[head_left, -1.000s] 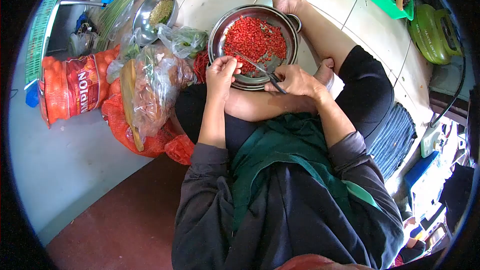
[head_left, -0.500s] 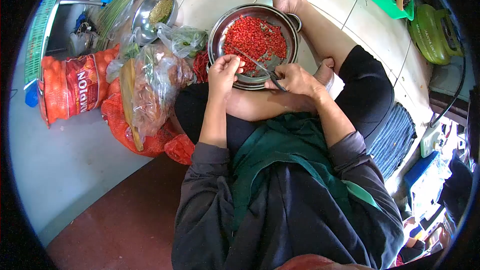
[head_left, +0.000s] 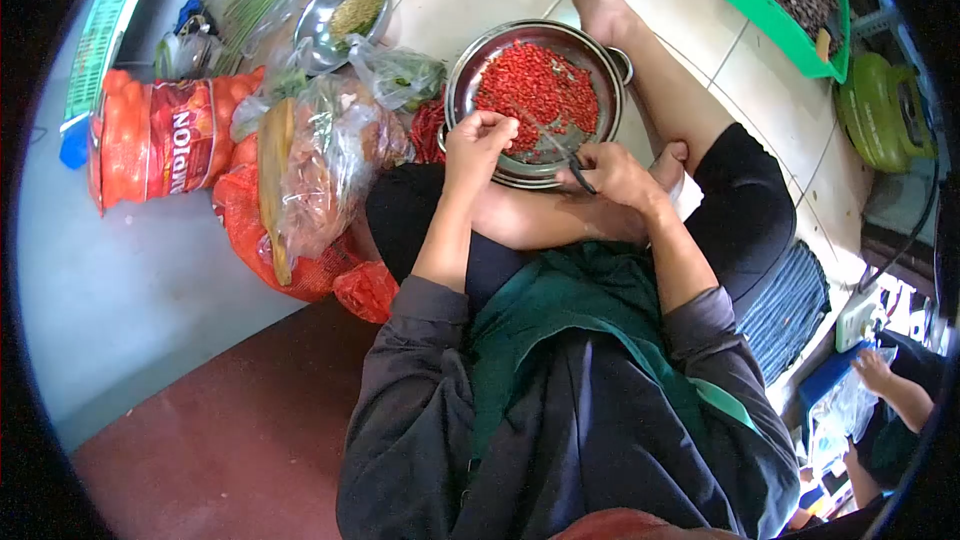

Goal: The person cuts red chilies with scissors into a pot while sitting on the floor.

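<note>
A round metal pot holds many small cut red pieces that look like chili. My left hand is over the pot's near left rim, thumb and fingertips pinched together; what they hold is too small to make out. At the near right rim, my right hand is closed round the dark handles of scissors. The scissor blades point up and left over the pot, toward my left fingertips.
Left of the pot lie plastic bags, an orange net sack and a metal bowl with pale green bits. A green crate and a gas cylinder stand right. Another person's hand shows at lower right.
The view has shifted, so the pot, my hands and the bags appear further right. The other person's arm has come into view at the lower right. My right hand still holds the scissors.
</note>
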`<state>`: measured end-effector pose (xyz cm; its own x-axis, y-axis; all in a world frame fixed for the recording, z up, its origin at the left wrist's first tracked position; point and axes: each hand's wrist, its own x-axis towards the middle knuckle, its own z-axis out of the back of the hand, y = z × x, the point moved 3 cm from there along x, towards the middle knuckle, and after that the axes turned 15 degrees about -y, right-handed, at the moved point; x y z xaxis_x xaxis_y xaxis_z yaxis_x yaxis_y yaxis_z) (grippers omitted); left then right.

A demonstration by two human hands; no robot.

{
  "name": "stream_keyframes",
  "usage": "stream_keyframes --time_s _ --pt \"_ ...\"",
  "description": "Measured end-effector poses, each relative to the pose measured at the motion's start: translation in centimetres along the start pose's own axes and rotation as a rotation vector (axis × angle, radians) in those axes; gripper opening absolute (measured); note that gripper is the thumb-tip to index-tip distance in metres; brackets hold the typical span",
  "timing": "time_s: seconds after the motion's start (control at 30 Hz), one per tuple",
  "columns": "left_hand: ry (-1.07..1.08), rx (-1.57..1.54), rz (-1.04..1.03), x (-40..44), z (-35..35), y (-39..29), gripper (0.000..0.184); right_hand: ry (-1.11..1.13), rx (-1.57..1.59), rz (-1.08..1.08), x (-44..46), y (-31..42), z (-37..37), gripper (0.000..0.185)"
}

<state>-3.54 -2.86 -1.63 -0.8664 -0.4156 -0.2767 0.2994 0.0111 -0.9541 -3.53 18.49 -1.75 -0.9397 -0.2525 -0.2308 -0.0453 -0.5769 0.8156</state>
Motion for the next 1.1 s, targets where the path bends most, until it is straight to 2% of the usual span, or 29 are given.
stream_keyframes --time_s 0.03,0.1,0.13,0.23,0.27,0.3,0.33,0.37,0.4,0.43,0.5,0.6,0.7,0.8,0.9,1.03,1.1 --pt "-0.043 0.147 -0.114 0.1 0.0 -0.5 0.015 -0.032 -0.027 -0.02 0.0 -0.2 0.1 0.049" --pt "-0.051 0.308 -0.173 0.0 0.0 -0.9 0.017 -0.102 0.05 -0.04 -0.1 -0.3 0.4 0.05" --pt "0.003 0.432 -0.25 0.3 0.1 -0.8 0.018 -0.129 0.06 -0.03 -0.2 -0.2 0.6 0.05" --pt "0.085 0.41 -0.333 1.5 0.8 -0.3 0.021 -0.161 0.014 -0.005 0.2 -1.0 0.2 0.049" --pt "0.073 0.462 -0.319 1.8 1.6 -1.6 0.022 -0.176 0.021 0.007 0.2 -1.3 0.1 0.049" --pt "0.03 0.415 -0.414 3.4 2.9 -1.3 0.023 -0.194 0.028 0.018 0.2 -1.5 0.0 0.048" --pt "-0.063 0.507 -0.429 4.0 4.2 -2.6 0.023 -0.193 0.006 0.011 0.2 -1.4 0.1 0.048" --pt "-0.194 0.541 -0.321 5.0 5.7 -2.6 0.023 -0.194 -0.014 0.001 0.2 -1.1 0.2 0.048" --pt "-0.207 0.596 -0.252 5.6 7.0 -2.6 0.026 -0.192 -0.033 -0.009 0.1 -0.9 0.2 0.048" --pt "-0.172 0.786 -0.343 7.7 8.5 -0.5 0.028 -0.191 -0.059 -0.007 0.1 -0.6 0.2 0.047" --pt "-0.039 1.19 -0.258 9.7 9.4 1.7 0.031 -0.188 -0.112 -0.003 0.2 -0.1 0.1 0.047" --pt "-0.057 1.331 -0.213 10.6 9.0 3.2 0.034 -0.197 -0.126 0.031 0.1 0.2 -0.2 0.047" --pt "0.009 1.369 -0.092 12.1 8.9 4.3 0.032 -0.204 -0.124 0.067 0.0 0.4 -0.2 0.046" --pt "-0.068 1.373 -0.053 11.6 8.7 3.5 0.029 -0.203 -0.111 0.092 0.1 0.1 -0.4 0.045" --pt "-0.069 1.408 -0.136 11.4 8.8 3.1 0.028 -0.176 -0.156 0.061 0.2 0.3 -0.4 0.043" --pt "-0.229 1.384 -0.476 10.6 10.6 2.1 0.029 -0.191 -0.147 0.123 0.0 0.2 -0.3 0.041" --pt "-0.244 1.265 -0.439 9.2 11.0 0.2 0.029 -0.2 -0.152 0.157 -0.1 0.1 -0.3 0.041"
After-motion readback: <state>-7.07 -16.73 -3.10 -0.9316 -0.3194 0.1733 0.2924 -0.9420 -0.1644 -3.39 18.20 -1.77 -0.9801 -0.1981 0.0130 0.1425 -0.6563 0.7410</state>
